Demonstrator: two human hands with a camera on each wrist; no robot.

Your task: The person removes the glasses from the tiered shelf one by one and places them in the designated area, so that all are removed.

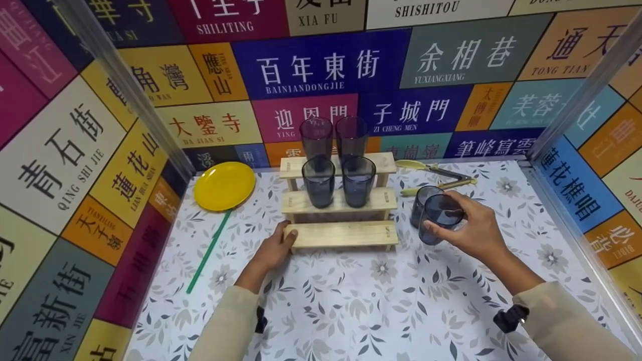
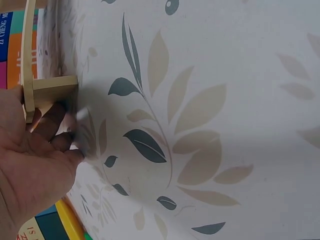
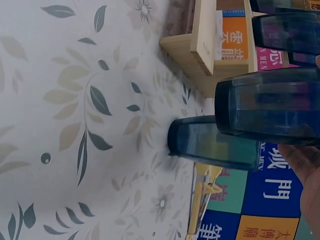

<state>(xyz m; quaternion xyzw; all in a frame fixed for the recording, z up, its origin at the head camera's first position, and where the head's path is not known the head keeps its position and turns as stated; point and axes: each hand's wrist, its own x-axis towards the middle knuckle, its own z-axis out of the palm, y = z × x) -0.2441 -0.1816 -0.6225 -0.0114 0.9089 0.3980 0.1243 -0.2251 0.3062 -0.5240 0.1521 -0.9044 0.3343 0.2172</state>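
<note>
A three-step wooden rack (image 1: 341,234) stands in the middle of the table. My left hand (image 1: 273,248) grips the left end of its lowest step, thumb on top and fingers underneath, as the left wrist view also shows. Two dark tinted glasses (image 1: 359,183) stand on the middle step and two more glasses (image 1: 316,138) on the top one; the lowest step is bare. To the right of the rack, my right hand (image 1: 479,225) holds another tinted glass (image 3: 270,105) by its sides, raised above the table. Behind it a matching glass (image 3: 215,142) stands upright on the table.
A yellow plate (image 1: 224,186) lies at the back left, with a green stick (image 1: 209,250) reaching from it toward the front. At the back right lie tongs (image 1: 446,173) with yellowish ends. Walls (image 1: 321,65) covered in coloured signs enclose the flower-patterned table (image 1: 341,311).
</note>
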